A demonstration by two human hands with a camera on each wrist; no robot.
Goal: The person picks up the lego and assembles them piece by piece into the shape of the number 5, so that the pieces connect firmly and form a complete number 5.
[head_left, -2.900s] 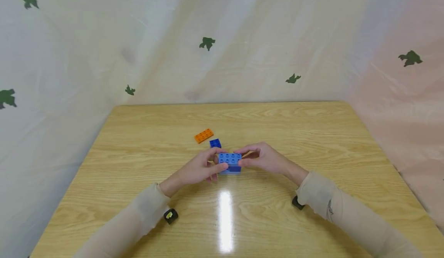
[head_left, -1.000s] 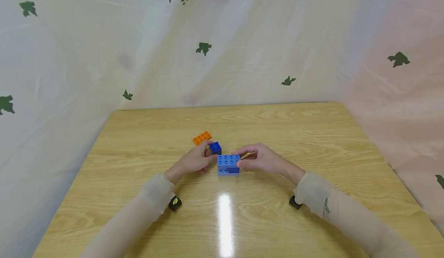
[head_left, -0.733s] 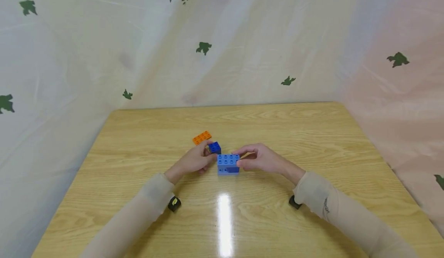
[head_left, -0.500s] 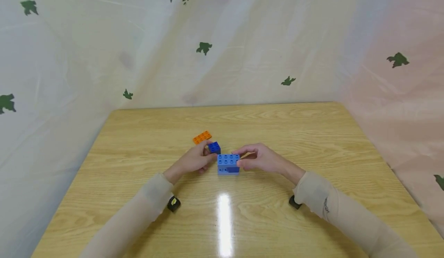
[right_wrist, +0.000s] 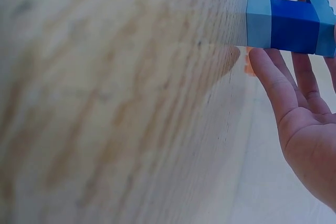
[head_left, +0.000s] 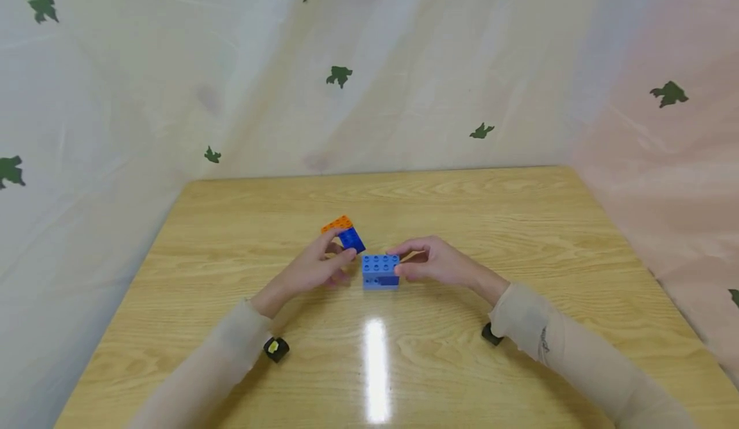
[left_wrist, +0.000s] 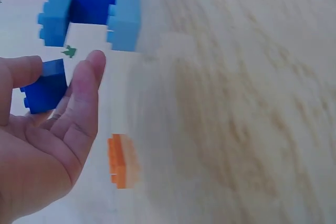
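My left hand point(head_left: 308, 267) pinches a small dark blue toy brick point(left_wrist: 48, 88) between thumb and fingers. In the head view this brick is tilted, its near corner just left of the brick stack point(head_left: 380, 263). The stack stands on the table: light blue studded bricks at top and bottom, a dark blue brick point(right_wrist: 295, 24) between them at the right end. A gap opens between the light blue layers at the left end, with studs showing inside. My right hand point(head_left: 444, 265) grips the stack's right end, thumb in front and index finger behind.
An orange studded plate point(head_left: 336, 224) lies flat on the wooden table point(head_left: 491, 211), behind the left hand and partly covered by its brick in the head view. Black wrist cameras point(head_left: 276, 349) hang beneath both sleeves. A leaf-patterned cloth point(head_left: 404, 95) surrounds the table's back and sides.
My left hand has let go of the stack, taken hold of the small dark blue brick and tilted it, shifting slightly left. The right hand stays on the stack.
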